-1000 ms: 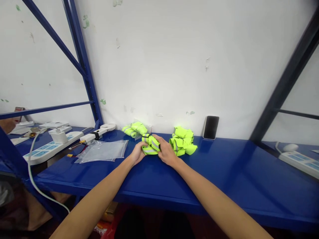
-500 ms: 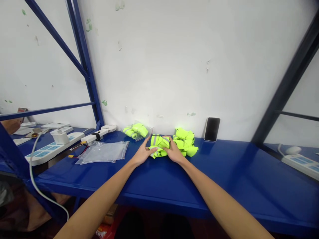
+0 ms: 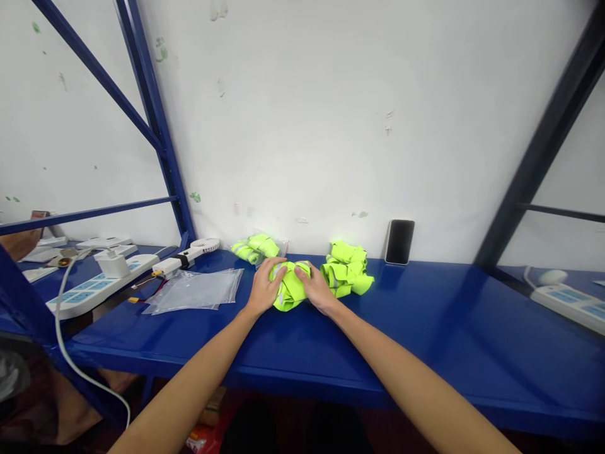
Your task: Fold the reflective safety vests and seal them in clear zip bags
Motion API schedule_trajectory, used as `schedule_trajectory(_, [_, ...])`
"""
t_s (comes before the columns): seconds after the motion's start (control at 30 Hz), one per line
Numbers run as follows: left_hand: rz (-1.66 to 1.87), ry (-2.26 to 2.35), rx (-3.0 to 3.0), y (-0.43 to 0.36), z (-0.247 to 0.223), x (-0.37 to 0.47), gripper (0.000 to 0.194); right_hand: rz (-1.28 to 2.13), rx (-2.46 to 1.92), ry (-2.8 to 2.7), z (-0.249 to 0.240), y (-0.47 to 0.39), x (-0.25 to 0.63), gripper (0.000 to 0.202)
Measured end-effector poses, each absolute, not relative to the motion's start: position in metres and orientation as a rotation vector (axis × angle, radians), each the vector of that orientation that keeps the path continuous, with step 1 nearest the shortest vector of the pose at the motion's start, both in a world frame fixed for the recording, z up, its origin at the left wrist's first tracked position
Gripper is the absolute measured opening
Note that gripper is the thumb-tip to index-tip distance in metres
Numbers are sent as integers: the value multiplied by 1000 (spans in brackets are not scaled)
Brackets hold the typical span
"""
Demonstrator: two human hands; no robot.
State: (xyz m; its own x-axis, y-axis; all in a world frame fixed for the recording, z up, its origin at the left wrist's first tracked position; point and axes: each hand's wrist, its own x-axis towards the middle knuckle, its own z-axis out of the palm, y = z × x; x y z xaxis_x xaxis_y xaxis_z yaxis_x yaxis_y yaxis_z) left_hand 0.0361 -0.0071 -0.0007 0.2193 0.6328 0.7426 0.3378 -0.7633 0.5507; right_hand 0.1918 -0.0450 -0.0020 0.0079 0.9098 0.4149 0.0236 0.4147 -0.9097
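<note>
A bundled neon-yellow reflective vest (image 3: 289, 291) rests on the blue table, squeezed between both hands. My left hand (image 3: 265, 285) wraps its left side, thumb on top. My right hand (image 3: 316, 287) grips the right side, thumb over the upper face and the other fingers hidden behind. Just right of the hands lies a loose heap of the same yellow reflective fabric (image 3: 348, 270). Behind my left hand sit yellow reflective bundles in a clear bag (image 3: 256, 247). Further left, several flat clear plastic bags (image 3: 196, 291) lie in a stack.
The blue table (image 3: 425, 328) stands against a white wall. A black-faced phone (image 3: 399, 242) leans on the wall. To the left are a small white fan (image 3: 205, 244), a white power strip (image 3: 101, 287) with a charger, and a blue frame post (image 3: 161, 132). Another power strip (image 3: 570, 306) is at right.
Both hands have shifted slightly left and nearer with the vest. The bundle has been turned and pressed more compact, showing less of its grey stripes.
</note>
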Motion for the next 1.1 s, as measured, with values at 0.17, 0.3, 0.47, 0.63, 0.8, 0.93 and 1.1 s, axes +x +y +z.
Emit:
schedule_trajectory(0.17, [1477, 1009, 2151, -5, -3, 37, 28, 668, -1012, -1580, 1, -56, 191, 43])
schedule_trajectory(0.3, [1490, 1162, 2061, -5, -2, 37, 35, 562, -1056, -1644, 4, -64, 186, 57])
schedule_trajectory(0.47, [1567, 1321, 1986, -5, 2, 38, 41, 455, -920, -1936, 8, -71, 183, 106])
schedule_trajectory(0.63, [1613, 1394, 1771, -1, 1, 40, 49, 362, -997, -1906, 9, -67, 179, 66])
schedule_trajectory(0.8, [1677, 1236, 1518, -3, 3, 43, 52, 398, -995, -1684, 10, -57, 180, 30])
schedule_trajectory(0.93, [1535, 846, 1580, -7, 5, 48, 41, 393, -1052, -1443, 11, -54, 186, 27])
schedule_trajectory(1.1, [1379, 719, 1515, -3, 0, 52, 45, 329, -1039, -1426, 14, -57, 188, 24])
